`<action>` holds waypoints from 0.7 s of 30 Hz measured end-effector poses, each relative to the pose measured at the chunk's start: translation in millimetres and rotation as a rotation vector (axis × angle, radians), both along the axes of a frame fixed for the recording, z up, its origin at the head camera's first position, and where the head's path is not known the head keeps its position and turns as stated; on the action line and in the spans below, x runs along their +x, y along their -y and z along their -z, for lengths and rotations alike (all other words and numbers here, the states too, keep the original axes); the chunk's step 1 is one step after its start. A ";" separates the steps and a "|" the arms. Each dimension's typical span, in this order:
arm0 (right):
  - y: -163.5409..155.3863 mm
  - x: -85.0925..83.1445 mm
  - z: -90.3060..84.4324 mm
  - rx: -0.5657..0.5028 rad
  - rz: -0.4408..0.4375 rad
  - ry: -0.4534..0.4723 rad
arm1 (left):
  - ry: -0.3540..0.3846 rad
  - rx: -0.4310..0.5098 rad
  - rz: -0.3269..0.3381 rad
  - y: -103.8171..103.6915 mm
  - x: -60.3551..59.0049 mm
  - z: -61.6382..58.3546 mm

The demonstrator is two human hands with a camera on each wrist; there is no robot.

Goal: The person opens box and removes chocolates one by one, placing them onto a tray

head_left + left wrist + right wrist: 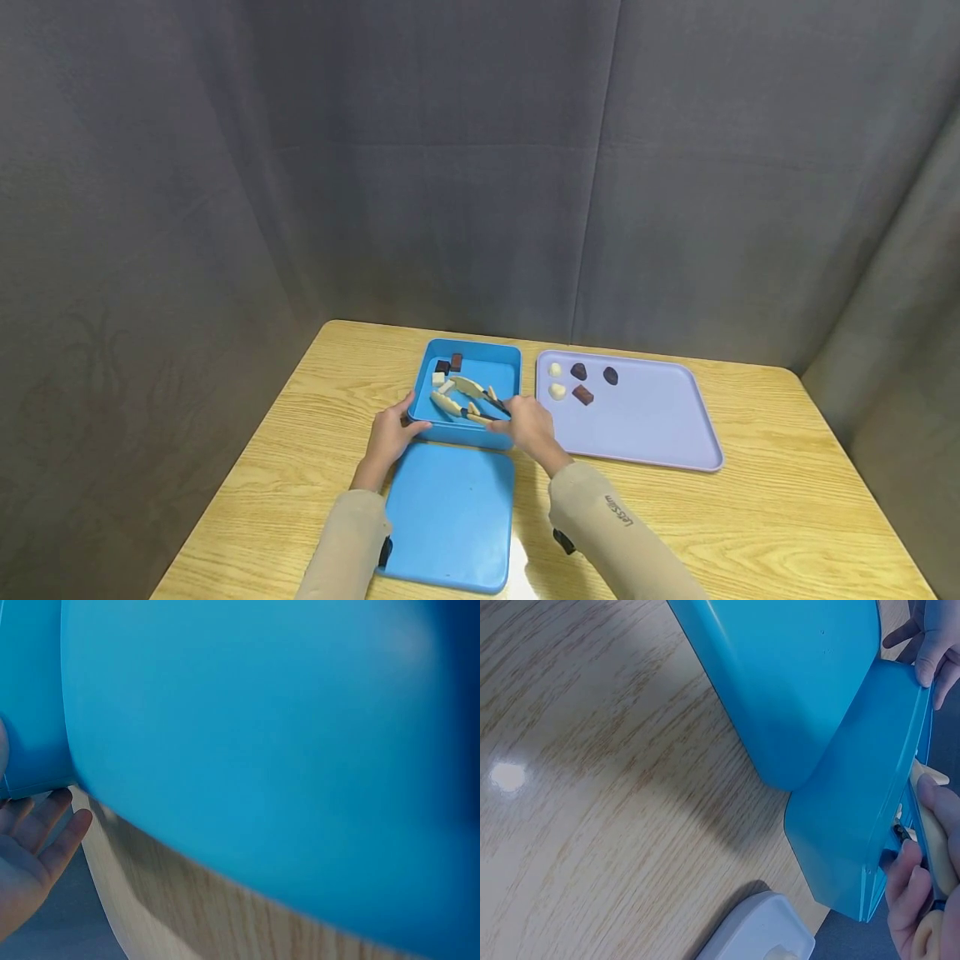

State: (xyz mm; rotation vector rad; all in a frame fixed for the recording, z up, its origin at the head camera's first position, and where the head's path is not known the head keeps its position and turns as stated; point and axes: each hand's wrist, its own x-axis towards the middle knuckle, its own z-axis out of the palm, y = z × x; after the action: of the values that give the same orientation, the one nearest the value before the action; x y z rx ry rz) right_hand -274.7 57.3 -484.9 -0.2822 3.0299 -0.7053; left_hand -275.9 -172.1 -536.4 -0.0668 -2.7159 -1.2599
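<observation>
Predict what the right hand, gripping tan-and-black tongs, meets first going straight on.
Likely the small white oblong block by the tips of the tongs, inside the blue rectangular box; depth unclear.

Sleeved arms (343, 542) reach forward; left hand (387, 433), fingers (66, 844) spread; right hand (531, 423) curled.

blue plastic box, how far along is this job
Done: the flat blue plastic lid lies off the rectangular blue plastic box. In hand: the right hand holds beige-tipped tongs by a small whitish block. Left, probably: more transfers (direction unclear) and closing up; the box shows four small dark or whitish pieces, the rectangular lilac tray five.
</observation>
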 end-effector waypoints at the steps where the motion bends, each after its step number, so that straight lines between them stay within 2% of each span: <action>1: 0.1 0.5 -0.2 0.000 -0.003 -0.003 | 0.001 0.003 -0.001 0.2 0.0 -0.2; 13: -0.2 2.8 -1.9 -0.002 -0.009 0.004 | -0.008 0.003 0.007 1.6 -0.6 1.2; 21: -2.0 4.1 -1.2 -0.013 -0.023 -0.009 | 0.016 0.037 0.013 2.2 -0.2 0.6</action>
State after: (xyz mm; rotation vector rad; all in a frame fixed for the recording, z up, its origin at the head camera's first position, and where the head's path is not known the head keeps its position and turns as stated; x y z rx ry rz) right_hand -270.6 59.3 -483.7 -0.3216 3.0265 -0.7239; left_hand -276.1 -174.3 -537.1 -0.0708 -2.7090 -1.3193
